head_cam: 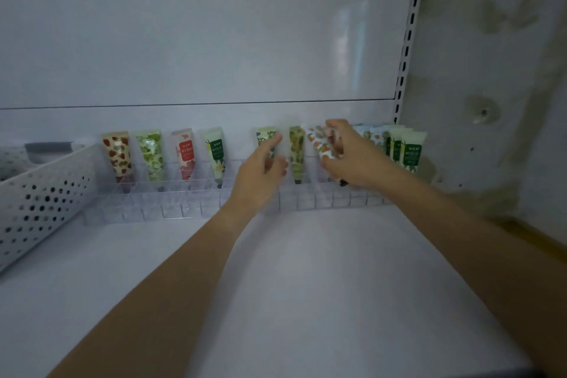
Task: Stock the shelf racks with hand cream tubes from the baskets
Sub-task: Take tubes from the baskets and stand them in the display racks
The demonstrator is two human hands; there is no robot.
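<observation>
nearby, perforated basket (46,193) beside clear rack (184,204)

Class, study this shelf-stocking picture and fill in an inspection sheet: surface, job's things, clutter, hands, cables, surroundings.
Surface: white shelf board, smooth, dimly lit.
Job's things: clear plastic compartment rack along the back, with tubes standing cap-down in it, among them a strawberry-print tube and an olive-green leaf-print tube; white perforated plastic basket at the left.
Clutter: nothing seen.
Hands: left hand has relaxed fingers in front of a blue-and-green print tube, contact unclear; right hand grips an orange-fruit-print tube at the rack.
Cables: nothing seen.
Surroundings: white back panel, slotted metal upright, stained wall at the right.
</observation>
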